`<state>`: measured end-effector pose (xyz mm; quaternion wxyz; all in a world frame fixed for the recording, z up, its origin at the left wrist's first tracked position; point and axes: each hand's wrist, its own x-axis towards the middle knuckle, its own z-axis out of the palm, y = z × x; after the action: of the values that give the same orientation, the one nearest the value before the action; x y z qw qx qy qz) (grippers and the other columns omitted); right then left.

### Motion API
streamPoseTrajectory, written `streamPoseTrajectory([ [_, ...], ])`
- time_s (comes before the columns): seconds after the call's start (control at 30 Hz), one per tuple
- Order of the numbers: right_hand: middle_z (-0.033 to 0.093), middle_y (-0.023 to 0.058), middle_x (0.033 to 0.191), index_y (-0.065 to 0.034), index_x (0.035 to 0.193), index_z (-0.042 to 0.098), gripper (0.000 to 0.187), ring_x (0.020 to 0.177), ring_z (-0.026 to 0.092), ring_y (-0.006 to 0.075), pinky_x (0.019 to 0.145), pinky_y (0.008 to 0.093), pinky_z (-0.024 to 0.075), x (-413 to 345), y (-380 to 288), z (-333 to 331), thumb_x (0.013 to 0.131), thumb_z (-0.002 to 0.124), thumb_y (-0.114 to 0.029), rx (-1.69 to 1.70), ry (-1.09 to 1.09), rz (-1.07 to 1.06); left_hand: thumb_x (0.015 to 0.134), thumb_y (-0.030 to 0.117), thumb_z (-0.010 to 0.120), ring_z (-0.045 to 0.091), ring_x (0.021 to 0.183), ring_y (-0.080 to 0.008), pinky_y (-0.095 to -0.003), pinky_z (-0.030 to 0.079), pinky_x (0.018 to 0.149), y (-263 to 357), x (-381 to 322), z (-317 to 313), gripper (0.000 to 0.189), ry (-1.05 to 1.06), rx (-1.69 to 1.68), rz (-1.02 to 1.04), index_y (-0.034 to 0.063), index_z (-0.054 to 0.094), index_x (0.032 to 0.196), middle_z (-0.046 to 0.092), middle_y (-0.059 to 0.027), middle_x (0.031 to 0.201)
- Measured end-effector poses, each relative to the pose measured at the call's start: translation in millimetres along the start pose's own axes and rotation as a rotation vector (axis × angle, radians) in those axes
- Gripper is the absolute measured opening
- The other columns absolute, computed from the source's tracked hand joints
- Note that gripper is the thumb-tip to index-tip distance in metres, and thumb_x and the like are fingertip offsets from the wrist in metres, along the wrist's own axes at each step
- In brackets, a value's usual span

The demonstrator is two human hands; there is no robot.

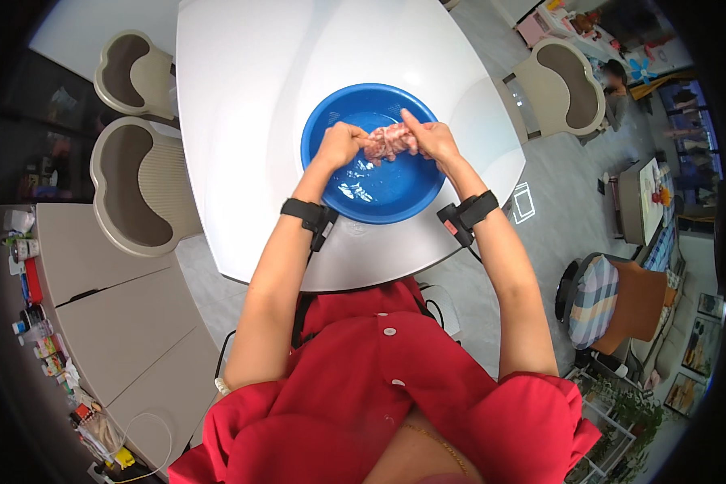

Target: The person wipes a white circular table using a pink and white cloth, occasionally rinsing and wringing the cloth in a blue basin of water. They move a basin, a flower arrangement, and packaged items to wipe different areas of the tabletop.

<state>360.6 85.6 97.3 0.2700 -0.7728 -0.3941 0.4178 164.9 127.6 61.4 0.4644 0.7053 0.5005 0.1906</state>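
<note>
A round blue plastic basin (372, 213) with shiny water in it stands on the white table near its front edge. Above the water, inside the basin's outline, a pink-and-white patterned piece of bunched cloth or similar soft material (391, 143) is stretched between my hands; its exact kind is hard to tell. My left hand (342, 144) pinches its left end with the fingertips. At the other end my right hand (431, 140) grips it, thumb pointing up and away from me. Both wrists wear black straps with small black devices.
The white table (248, 121) reaches away from me. Beige chairs (163, 181) line its left side, and another chair (572, 85) stands at the right. A low cabinet (121, 290) is at the left. Further right are a cushioned chair (617, 302) and a person (616, 81).
</note>
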Motion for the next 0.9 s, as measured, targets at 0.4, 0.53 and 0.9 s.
streamPoseTrajectory([
  [0.4, 0.056, 0.0255, 0.110, -0.0023, 0.120, 0.044, 0.050, 0.102, 0.057, 0.0333, 0.087, 0.0429, 0.0462, 36.2, 31.2, 63.1, 0.088, 0.047, -0.040, -0.769, 0.043, 0.011, 0.082, 0.021, 0.056, 0.033, 0.126, -0.0373, -0.0535, 0.031, 0.100, 11.4, 22.7, 28.9, 0.056, -0.142, 0.400, -0.471, 0.0126, 0.036, 0.134, 0.031, -0.0138, 0.139],
  [0.53, 0.050, 0.0272, 0.120, -0.0206, 0.126, 0.047, 0.045, 0.117, 0.046, 0.0390, 0.095, 0.0424, 0.0402, 29.7, 17.9, 84.3, 0.084, 0.053, -0.035, -0.648, -0.285, -0.143, 0.076, 0.025, 0.066, 0.034, 0.125, -0.0388, -0.0479, 0.038, 0.097, -6.1, 26.8, 43.3, 0.075, -0.050, 0.346, -0.476, 0.0122, 0.027, 0.138, 0.035, -0.0164, 0.136],
  [0.9, 0.050, 0.0011, 0.047, -0.0093, 0.067, 0.049, 0.044, 0.034, 0.046, 0.0123, 0.038, 0.0304, 0.0457, 40.7, 26.5, 67.2, 0.095, 0.034, -0.040, 0.931, -0.500, 0.275, 0.092, 0.021, 0.051, 0.054, 0.062, -0.0097, -0.0231, 0.045, 0.056, 24.7, -9.3, 45.0, 0.019, 0.033, -0.662, 0.004, 0.0022, 0.051, 0.086, 0.057, -0.0026, 0.071],
])
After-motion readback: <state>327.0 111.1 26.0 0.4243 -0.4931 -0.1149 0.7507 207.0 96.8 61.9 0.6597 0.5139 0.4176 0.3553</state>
